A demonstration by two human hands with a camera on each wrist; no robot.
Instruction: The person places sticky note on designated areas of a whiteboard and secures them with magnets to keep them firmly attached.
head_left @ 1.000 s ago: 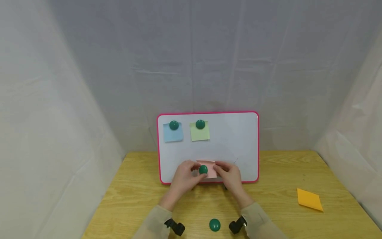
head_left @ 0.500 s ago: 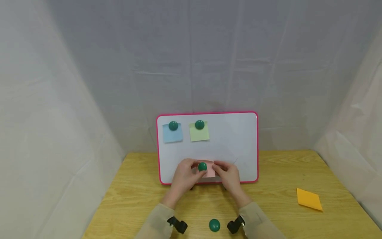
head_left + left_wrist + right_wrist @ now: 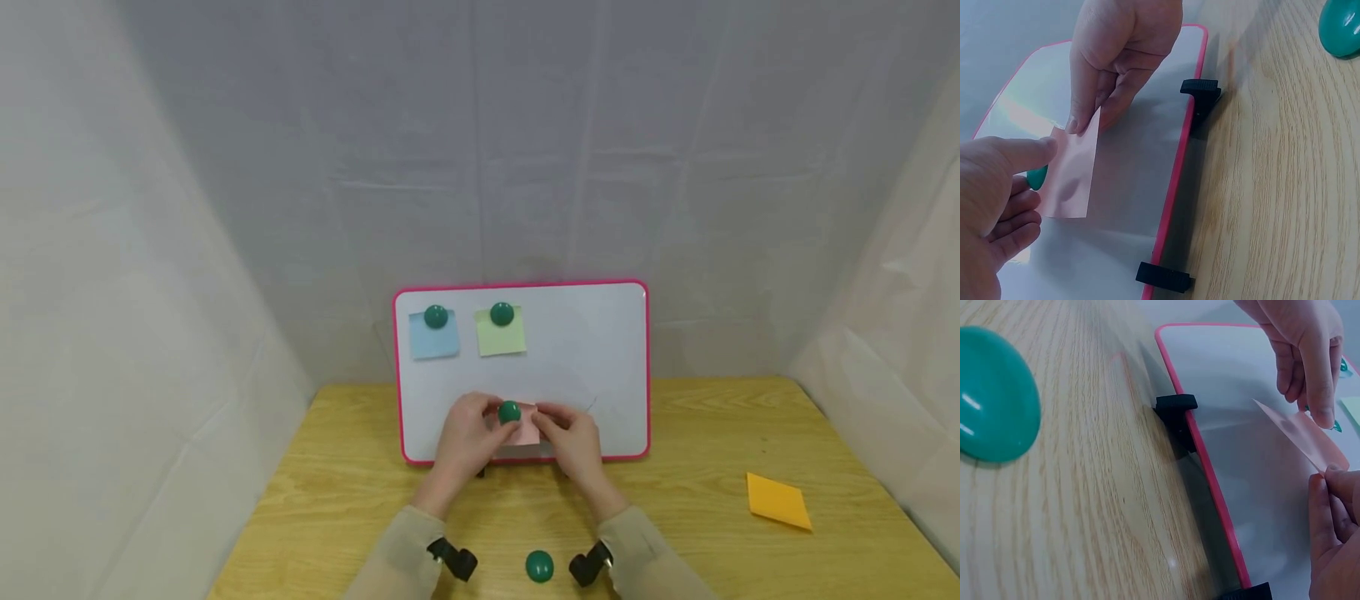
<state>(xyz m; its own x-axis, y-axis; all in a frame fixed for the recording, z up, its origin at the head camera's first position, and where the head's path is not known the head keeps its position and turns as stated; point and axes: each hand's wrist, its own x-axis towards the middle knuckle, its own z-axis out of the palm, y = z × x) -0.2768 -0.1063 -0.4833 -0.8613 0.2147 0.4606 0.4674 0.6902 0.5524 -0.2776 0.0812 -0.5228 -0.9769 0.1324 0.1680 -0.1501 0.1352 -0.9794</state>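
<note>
Left grip (image 3: 467,435) clamped on green magnet (image 3: 510,412), partly hidden in left-wrist view; right grip (image 3: 576,442) pinches pink note (image 3: 529,430).

glossy dome (image 3: 509,412), matt pink paper (image 3: 1075,175)

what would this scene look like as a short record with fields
left hand: holds a green magnet at the pink note's left side
right hand: pinches the note's right edge
whiteboard: blue note and light green note, each under a magnet
table: loose magnet near front, orange note at right
</note>
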